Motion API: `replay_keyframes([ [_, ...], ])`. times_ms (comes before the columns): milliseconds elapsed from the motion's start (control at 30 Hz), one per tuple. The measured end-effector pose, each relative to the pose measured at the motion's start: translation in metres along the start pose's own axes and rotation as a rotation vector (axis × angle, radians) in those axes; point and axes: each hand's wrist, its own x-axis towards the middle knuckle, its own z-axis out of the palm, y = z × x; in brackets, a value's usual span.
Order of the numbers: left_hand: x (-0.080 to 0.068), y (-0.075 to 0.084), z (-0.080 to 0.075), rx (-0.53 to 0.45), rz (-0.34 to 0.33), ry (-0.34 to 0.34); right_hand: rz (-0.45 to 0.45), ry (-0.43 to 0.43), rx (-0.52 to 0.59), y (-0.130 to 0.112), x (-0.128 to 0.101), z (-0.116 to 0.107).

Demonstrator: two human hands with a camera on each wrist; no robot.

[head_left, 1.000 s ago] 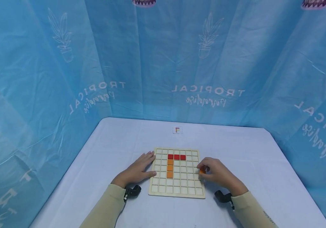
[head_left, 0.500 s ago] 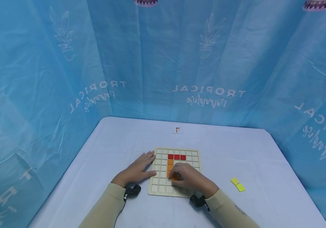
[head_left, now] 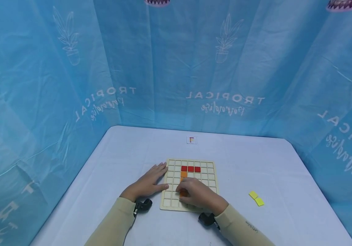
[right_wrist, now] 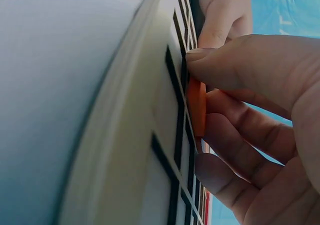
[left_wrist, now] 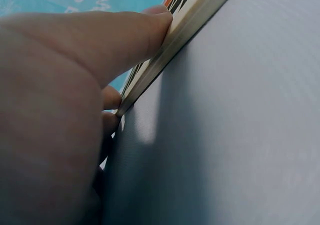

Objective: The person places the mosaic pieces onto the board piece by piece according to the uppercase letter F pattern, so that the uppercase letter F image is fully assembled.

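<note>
Left hand [head_left: 147, 184]: lies flat on the table [head_left: 108, 177] at the 9 o'clock edge of the board [head_left: 208, 171], fingers straight and released, holding nothing; in the left wrist view a fingertip [left_wrist: 159, 16] presses against the board's rim.
Right hand [head_left: 198, 194]: over the near half of the board, thumb and fingers [right_wrist: 235, 67] curled and grasping an orange tile [right_wrist: 197, 107].
Orange tile: held flat against the grid, in a cell toward 6 o'clock of the orange column; the hand hides which cell.
Board: wooden grid at the table's middle; a row of three red tiles [head_left: 190, 169] toward 12 o'clock, an orange column [head_left: 183, 174] running down from its left end.
Yellow tiles [head_left: 256, 198]: two, touching, on the table at 3 o'clock, well apart from the board.
Small card [head_left: 191, 140]: at 12 o'clock, near the blue curtain [head_left: 176, 61].
</note>
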Motion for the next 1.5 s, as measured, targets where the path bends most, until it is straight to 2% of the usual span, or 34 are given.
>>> replay_keyframes([
  [300, 0.001, 0.001, -0.001, -0.012, 0.008, -0.002, 0.000, 0.038, -0.028, 0.000, -0.003, 0.002],
  [567, 0.001, -0.001, -0.002, -0.006, 0.013, -0.008, -0.006, 0.035, -0.039, 0.001, -0.006, 0.001],
  [800, 0.001, -0.001, -0.001, -0.006, 0.019, 0.004, 0.040, 0.054, -0.043, 0.006, -0.016, -0.004],
  [1133, 0.000, 0.001, 0.001, 0.005, -0.017, 0.007, 0.122, 0.193, -0.004, 0.034, -0.072, -0.032],
  [1367, -0.001, 0.004, -0.001, 0.017, -0.026, 0.004, 0.283, 0.314, -0.036, 0.062, -0.115, -0.053],
  [1500, 0.000, 0.003, 0.000, 0.000, -0.026, -0.004, 0.392, 0.334, -0.086, 0.078, -0.138, -0.066],
])
